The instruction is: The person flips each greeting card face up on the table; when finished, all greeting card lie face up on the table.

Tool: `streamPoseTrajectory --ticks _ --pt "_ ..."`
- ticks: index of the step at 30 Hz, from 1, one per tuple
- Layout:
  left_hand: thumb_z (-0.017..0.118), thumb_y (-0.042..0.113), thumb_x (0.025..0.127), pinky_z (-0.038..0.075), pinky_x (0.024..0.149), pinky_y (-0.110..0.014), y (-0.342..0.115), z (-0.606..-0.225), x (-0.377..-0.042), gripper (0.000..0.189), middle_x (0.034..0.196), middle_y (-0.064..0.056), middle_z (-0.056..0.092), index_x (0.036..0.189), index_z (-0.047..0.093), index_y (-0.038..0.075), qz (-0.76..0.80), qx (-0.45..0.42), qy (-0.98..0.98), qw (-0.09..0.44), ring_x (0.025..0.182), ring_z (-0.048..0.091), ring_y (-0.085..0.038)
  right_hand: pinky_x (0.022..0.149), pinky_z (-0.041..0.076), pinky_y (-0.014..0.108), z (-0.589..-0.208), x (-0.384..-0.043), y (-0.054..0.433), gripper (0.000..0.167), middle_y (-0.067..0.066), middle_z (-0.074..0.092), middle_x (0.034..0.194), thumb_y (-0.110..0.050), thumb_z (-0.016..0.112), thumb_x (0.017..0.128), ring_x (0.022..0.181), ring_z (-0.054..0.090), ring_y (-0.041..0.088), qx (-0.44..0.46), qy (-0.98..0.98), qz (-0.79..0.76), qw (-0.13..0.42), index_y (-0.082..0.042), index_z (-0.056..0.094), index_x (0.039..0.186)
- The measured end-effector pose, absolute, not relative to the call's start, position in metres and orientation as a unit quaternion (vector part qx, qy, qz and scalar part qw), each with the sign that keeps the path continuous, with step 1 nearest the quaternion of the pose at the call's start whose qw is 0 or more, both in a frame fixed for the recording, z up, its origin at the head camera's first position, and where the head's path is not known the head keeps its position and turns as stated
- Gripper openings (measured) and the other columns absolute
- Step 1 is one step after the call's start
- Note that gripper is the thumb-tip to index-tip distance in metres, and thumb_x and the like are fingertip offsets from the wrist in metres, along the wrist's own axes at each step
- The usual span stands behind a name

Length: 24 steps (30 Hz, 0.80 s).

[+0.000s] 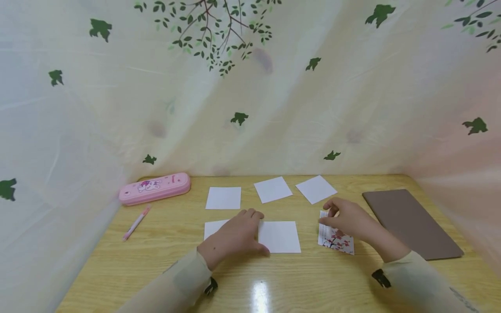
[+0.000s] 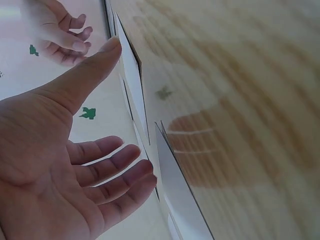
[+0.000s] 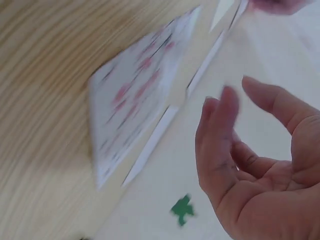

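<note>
My left hand [image 1: 236, 237] is over two white cards, the left one [image 1: 212, 227] partly hidden beneath it. Its thumb overlaps the near left corner of the other white card [image 1: 279, 239]. The left wrist view shows that hand's thumb spread wide from gently bent fingers [image 2: 120, 165], with nothing between them. Over a card printed with red blossoms on a branch [image 1: 341, 242] is my right hand [image 1: 354, 221], covering part of it. In the right wrist view a gap separates the right thumb from the bent fingers, and the blossom card [image 3: 142, 95] lies beyond them.
Three more white cards lie in a back row, at left [image 1: 223, 198], middle [image 1: 272, 190] and right [image 1: 316, 190]. A pink pencil case [image 1: 154, 189] and a pen [image 1: 136, 223] are on the left. Right of my right hand lies a flat brown board [image 1: 411, 224]. A patterned curtain [image 1: 282, 108] stands behind.
</note>
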State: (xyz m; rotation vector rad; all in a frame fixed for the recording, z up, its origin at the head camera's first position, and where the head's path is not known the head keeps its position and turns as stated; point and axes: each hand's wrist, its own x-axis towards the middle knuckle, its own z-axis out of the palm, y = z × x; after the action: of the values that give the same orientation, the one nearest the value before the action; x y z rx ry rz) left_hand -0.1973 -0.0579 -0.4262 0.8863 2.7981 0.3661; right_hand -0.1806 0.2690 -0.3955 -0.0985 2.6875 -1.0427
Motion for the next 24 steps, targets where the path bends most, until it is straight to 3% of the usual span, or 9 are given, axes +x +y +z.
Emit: streamPoseTrajectory --ticks 7,18,24 --pt "0.09 0.066 0.075 0.054 0.113 -0.039 -0.056 -0.425 -0.204 0.101 0.142 -0.01 0.064 0.146 0.057 0.004 0.09 0.311 0.942 0.084 0.129 0.059 -0.028 0.072 0.058 0.033 -0.397 -0.182 0.237 0.058 0.015 0.066 0.114 -0.027 0.083 0.093 0.083 0.067 0.02 -0.105 0.914 -0.363 0.147 0.004 0.058 0.135" --pt "0.093 0.071 0.065 0.055 0.106 -0.036 -0.048 -0.425 -0.213 0.101 0.126 -0.006 0.067 0.136 0.063 0.006 0.059 0.327 0.94 0.078 0.113 0.059 -0.023 0.096 0.055 0.05 -0.413 -0.19 0.213 0.075 0.016 0.063 0.123 -0.031 0.095 0.079 0.107 0.061 0.026 -0.124 0.931 -0.291 0.182 0.002 0.057 0.135" --pt "0.091 0.076 0.065 0.055 0.106 -0.037 -0.046 -0.421 -0.217 0.105 0.128 -0.005 0.066 0.138 0.063 0.007 0.028 0.329 0.938 0.102 0.114 0.059 -0.021 0.101 0.053 0.048 -0.417 -0.191 0.209 0.076 0.01 0.06 0.123 -0.036 0.096 0.078 0.109 0.058 0.023 -0.125 0.936 -0.27 0.186 0.0 0.058 0.133"
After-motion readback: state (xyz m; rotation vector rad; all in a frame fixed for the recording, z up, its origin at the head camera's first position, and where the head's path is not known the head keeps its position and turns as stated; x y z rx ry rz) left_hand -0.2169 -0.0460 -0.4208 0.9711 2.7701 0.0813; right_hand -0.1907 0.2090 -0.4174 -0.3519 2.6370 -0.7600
